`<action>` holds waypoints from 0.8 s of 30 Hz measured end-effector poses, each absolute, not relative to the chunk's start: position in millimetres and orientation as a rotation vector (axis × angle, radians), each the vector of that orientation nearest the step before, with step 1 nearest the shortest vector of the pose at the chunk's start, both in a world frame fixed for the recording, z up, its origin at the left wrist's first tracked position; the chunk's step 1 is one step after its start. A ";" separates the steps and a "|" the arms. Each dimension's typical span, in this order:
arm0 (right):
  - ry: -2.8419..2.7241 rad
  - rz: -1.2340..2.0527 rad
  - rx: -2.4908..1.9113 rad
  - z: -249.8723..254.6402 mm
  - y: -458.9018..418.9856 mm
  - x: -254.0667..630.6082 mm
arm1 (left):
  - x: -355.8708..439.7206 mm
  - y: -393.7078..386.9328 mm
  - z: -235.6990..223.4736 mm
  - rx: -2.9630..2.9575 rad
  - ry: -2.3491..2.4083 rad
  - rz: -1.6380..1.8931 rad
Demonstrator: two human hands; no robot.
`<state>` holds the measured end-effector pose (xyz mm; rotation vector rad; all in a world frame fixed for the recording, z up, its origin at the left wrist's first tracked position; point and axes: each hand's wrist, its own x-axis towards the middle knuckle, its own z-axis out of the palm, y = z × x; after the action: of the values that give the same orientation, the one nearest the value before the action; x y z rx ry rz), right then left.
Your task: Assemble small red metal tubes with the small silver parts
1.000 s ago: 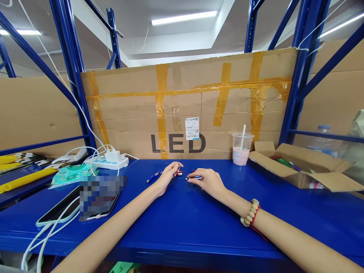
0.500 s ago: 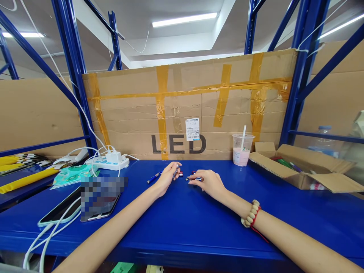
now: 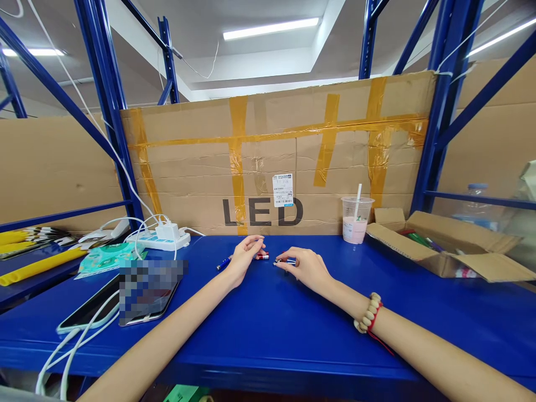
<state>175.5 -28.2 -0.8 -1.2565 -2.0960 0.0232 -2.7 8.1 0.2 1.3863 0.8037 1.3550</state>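
Both my hands rest far out on the blue shelf top [image 3: 272, 324]. My left hand [image 3: 244, 258] lies on its side with the fingers curled towards the thumb; what they pinch is too small to make out. A short red and silver penlight [image 3: 263, 255] lies on the shelf just right of those fingers. A blue penlight [image 3: 223, 263] lies on the shelf behind the left hand. My right hand [image 3: 306, 267] has its fingers closed on a small blue and silver penlight [image 3: 286, 261], whose tip points left towards the red one.
A taped cardboard sheet marked LED [image 3: 276, 162] stands at the back. A pink drink cup with a straw [image 3: 356, 220] and an open carton of pens [image 3: 444, 245] are on the right. A phone [image 3: 90, 310], white cables [image 3: 75, 346] and a power strip [image 3: 161, 239] are on the left.
My left hand has lowered its raised fingers and curled them down by the red penlight. The right hand has stayed nearly still on the blue penlight.
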 end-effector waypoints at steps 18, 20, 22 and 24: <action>-1.974 0.008 -1.274 -3.9 -25.0 177.6 | -1.5 3.6 -2.0 1.538 0.810 1.141; -1.961 0.001 -1.257 -5.1 -24.0 178.0 | -1.2 2.7 -2.4 1.566 0.799 1.097; -1.944 -0.010 -1.244 -6.2 -23.3 177.7 | -0.9 1.8 -2.3 1.580 0.785 1.068; -1.930 -0.017 -1.237 -6.9 -22.9 177.0 | -0.4 1.0 -1.8 1.582 0.775 1.054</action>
<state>177.0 -22.9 -6.9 -1.2373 -1.9297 -0.0173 -0.4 1.0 -1.8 1.5818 0.7748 1.0541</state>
